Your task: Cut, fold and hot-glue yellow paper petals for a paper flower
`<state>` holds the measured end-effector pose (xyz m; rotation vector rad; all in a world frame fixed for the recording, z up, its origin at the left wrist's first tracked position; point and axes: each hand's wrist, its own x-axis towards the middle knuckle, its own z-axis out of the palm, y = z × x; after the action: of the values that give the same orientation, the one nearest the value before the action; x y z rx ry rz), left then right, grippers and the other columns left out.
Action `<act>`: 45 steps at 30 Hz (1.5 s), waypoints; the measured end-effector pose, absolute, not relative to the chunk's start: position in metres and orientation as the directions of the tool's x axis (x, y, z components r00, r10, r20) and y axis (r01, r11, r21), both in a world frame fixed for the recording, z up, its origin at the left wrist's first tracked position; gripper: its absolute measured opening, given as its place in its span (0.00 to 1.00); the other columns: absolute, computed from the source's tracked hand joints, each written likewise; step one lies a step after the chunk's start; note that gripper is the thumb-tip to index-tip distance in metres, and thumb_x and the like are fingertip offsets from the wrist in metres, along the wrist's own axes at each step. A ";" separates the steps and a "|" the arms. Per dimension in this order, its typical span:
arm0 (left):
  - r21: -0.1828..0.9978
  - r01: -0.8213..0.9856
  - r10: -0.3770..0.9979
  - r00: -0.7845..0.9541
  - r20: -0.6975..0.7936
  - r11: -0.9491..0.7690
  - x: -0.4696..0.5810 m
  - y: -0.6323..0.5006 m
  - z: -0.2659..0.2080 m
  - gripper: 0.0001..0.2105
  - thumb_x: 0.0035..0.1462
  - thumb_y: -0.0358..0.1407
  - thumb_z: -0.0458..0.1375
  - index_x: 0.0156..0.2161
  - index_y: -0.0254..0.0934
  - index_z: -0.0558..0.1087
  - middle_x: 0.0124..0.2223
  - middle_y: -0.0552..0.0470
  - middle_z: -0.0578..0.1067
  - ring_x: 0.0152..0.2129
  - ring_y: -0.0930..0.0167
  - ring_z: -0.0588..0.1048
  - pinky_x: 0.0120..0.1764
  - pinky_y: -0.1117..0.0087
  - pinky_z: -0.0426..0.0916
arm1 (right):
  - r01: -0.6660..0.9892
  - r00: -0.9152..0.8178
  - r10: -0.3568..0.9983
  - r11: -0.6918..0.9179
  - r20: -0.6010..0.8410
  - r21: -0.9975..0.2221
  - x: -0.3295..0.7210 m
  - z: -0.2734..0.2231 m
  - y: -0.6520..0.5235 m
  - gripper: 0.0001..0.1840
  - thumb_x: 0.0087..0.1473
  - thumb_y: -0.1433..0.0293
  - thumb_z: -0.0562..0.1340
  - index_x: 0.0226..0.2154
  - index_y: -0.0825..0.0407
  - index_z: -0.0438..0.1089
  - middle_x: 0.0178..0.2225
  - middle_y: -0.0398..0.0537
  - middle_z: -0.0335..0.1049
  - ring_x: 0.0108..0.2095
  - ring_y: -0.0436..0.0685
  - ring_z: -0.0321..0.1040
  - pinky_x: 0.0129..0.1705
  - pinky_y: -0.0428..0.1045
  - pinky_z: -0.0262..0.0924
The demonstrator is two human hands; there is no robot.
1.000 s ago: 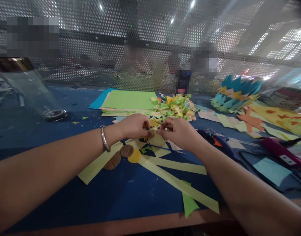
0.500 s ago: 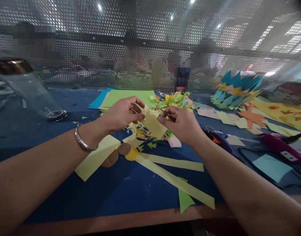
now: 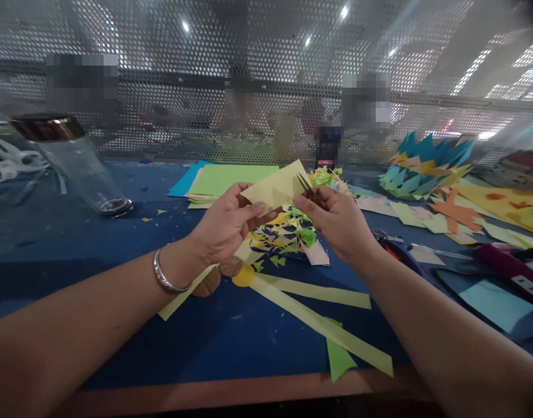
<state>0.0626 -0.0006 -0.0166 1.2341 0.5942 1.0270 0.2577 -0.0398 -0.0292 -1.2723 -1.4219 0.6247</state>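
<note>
A piece of pale yellow paper (image 3: 275,184) is pinched in my left hand (image 3: 227,223), raised above the table. My right hand (image 3: 338,217) grips small scissors (image 3: 306,184), their blades pointing up and left at the paper's right edge; the handles are mostly hidden by my fingers. Beneath both hands lies a heap of paper scraps (image 3: 288,232) in yellow, green and pink. Nearer me, two pale yellow strips (image 3: 319,290) fan out from a yellow paper circle (image 3: 243,276), beside brown paper circles (image 3: 206,283). A green scrap (image 3: 339,354) lies partly under one strip.
Stacked coloured sheets (image 3: 236,179) lie behind my left hand. A glass bottle (image 3: 86,168) stands at left. On the right are a spiky paper crown (image 3: 425,165), an orange paper shape (image 3: 456,209), a purple tool (image 3: 508,264) and a blue paper square (image 3: 496,303). Perforated metal (image 3: 170,104) rises behind.
My left hand has turned its palm upward, and the paper has swung from hanging down to lying slantwise upward. The scissors now show their blades against its right edge.
</note>
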 end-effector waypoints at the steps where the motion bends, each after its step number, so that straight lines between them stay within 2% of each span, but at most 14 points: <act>1: 0.951 -0.308 0.873 0.467 0.139 0.013 0.063 -0.003 -0.017 0.14 0.57 0.26 0.61 0.44 0.39 0.62 0.46 0.51 0.78 0.41 0.70 0.80 0.52 0.64 0.73 | 0.332 0.143 0.922 0.298 0.360 -0.895 0.257 -0.029 -0.040 0.21 0.52 0.51 0.67 0.34 0.52 0.69 0.23 0.38 0.57 0.21 0.47 0.46 0.23 0.47 0.42; 4: 0.973 -0.220 0.810 0.582 0.077 0.065 0.062 -0.007 -0.018 0.13 0.56 0.26 0.62 0.45 0.38 0.66 0.47 0.49 0.78 0.40 0.68 0.80 0.50 0.63 0.74 | 0.304 0.142 0.917 0.318 0.372 -0.898 0.256 -0.029 -0.040 0.15 0.53 0.57 0.66 0.33 0.52 0.68 0.23 0.38 0.56 0.22 0.47 0.47 0.24 0.47 0.44; 7: 1.000 -0.007 0.730 0.683 0.004 0.001 0.058 -0.007 -0.019 0.15 0.55 0.30 0.64 0.47 0.37 0.71 0.46 0.48 0.78 0.41 0.68 0.80 0.47 0.65 0.74 | 0.352 0.104 0.898 0.368 0.427 -0.861 0.258 -0.030 -0.039 0.11 0.54 0.63 0.65 0.29 0.52 0.66 0.23 0.38 0.55 0.24 0.48 0.51 0.27 0.47 0.48; 12: 0.955 0.221 0.774 0.633 0.013 -0.196 0.051 0.001 -0.021 0.13 0.56 0.43 0.63 0.41 0.34 0.77 0.40 0.47 0.81 0.38 0.66 0.80 0.44 0.64 0.74 | 0.523 -0.019 0.882 0.410 0.471 -0.747 0.259 -0.028 -0.041 0.11 0.57 0.65 0.63 0.27 0.52 0.65 0.23 0.38 0.54 0.25 0.49 0.50 0.27 0.48 0.47; 16: 0.892 0.375 0.789 0.614 -0.036 -0.251 0.042 0.011 -0.018 0.13 0.53 0.43 0.65 0.37 0.34 0.80 0.38 0.46 0.82 0.35 0.64 0.79 0.41 0.63 0.73 | 0.591 -0.046 0.901 0.372 0.431 -0.716 0.257 -0.027 -0.044 0.11 0.57 0.63 0.63 0.28 0.53 0.67 0.22 0.38 0.54 0.23 0.48 0.50 0.26 0.47 0.46; 19: 0.918 0.321 0.827 0.563 0.011 -0.231 0.037 0.017 -0.014 0.12 0.51 0.40 0.67 0.37 0.33 0.81 0.38 0.44 0.82 0.36 0.64 0.79 0.40 0.65 0.72 | 0.635 -0.070 0.918 0.343 0.391 -0.692 0.256 -0.027 -0.045 0.11 0.57 0.62 0.63 0.30 0.53 0.69 0.21 0.37 0.56 0.22 0.47 0.50 0.25 0.47 0.46; 22: 0.967 0.213 0.898 0.439 0.032 -0.138 0.037 0.022 -0.009 0.10 0.51 0.39 0.67 0.36 0.34 0.81 0.41 0.43 0.82 0.38 0.64 0.78 0.37 0.68 0.71 | 0.699 -0.162 0.939 0.326 0.304 -0.636 0.253 -0.028 -0.047 0.10 0.56 0.63 0.63 0.31 0.53 0.71 0.20 0.37 0.57 0.21 0.47 0.51 0.25 0.47 0.46; 26: 0.993 0.113 0.938 0.345 -0.011 -0.030 0.040 0.023 -0.005 0.06 0.52 0.37 0.66 0.34 0.36 0.80 0.44 0.44 0.81 0.40 0.64 0.78 0.32 0.70 0.70 | 0.793 -0.302 0.940 0.341 0.159 -0.506 0.244 -0.029 -0.048 0.07 0.55 0.66 0.62 0.30 0.52 0.70 0.22 0.40 0.64 0.23 0.49 0.56 0.26 0.47 0.47; 30: 1.000 -0.015 0.949 0.313 0.027 -0.024 0.037 0.020 -0.009 0.07 0.54 0.38 0.65 0.35 0.36 0.80 0.41 0.46 0.81 0.39 0.66 0.77 0.32 0.70 0.70 | 0.885 -0.307 0.950 0.303 0.047 -0.354 0.239 -0.027 -0.050 0.04 0.53 0.69 0.61 0.32 0.52 0.71 0.25 0.44 0.68 0.24 0.50 0.58 0.25 0.47 0.46; 35: 0.997 -0.074 0.964 0.259 0.054 -0.036 0.026 0.022 -0.024 0.05 0.54 0.38 0.66 0.33 0.39 0.79 0.40 0.50 0.80 0.38 0.68 0.76 0.33 0.72 0.69 | 0.923 -0.320 0.947 0.317 0.021 -0.217 0.238 -0.025 -0.052 0.04 0.53 0.70 0.59 0.27 0.51 0.66 0.22 0.43 0.65 0.21 0.50 0.55 0.24 0.48 0.44; 40: 0.996 -0.088 0.962 0.273 0.022 0.003 0.021 0.022 -0.027 0.04 0.55 0.36 0.65 0.32 0.39 0.79 0.36 0.51 0.79 0.33 0.71 0.75 0.31 0.73 0.68 | 0.933 -0.314 0.949 0.314 0.031 -0.175 0.240 -0.028 -0.053 0.03 0.50 0.69 0.59 0.26 0.51 0.66 0.22 0.43 0.66 0.21 0.49 0.54 0.24 0.48 0.43; 45: 0.997 -0.079 0.946 0.324 0.029 -0.004 0.021 0.020 -0.027 0.05 0.54 0.38 0.65 0.34 0.38 0.80 0.39 0.50 0.80 0.33 0.71 0.76 0.31 0.72 0.68 | 0.966 -0.214 0.975 0.221 0.059 -0.135 0.242 -0.032 -0.051 0.04 0.51 0.67 0.59 0.28 0.50 0.67 0.23 0.44 0.67 0.22 0.50 0.56 0.24 0.48 0.43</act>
<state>0.0208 0.0202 -0.0274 1.3031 0.9003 1.0098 0.2417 -0.0511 -0.0317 -1.8806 -2.3487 0.1035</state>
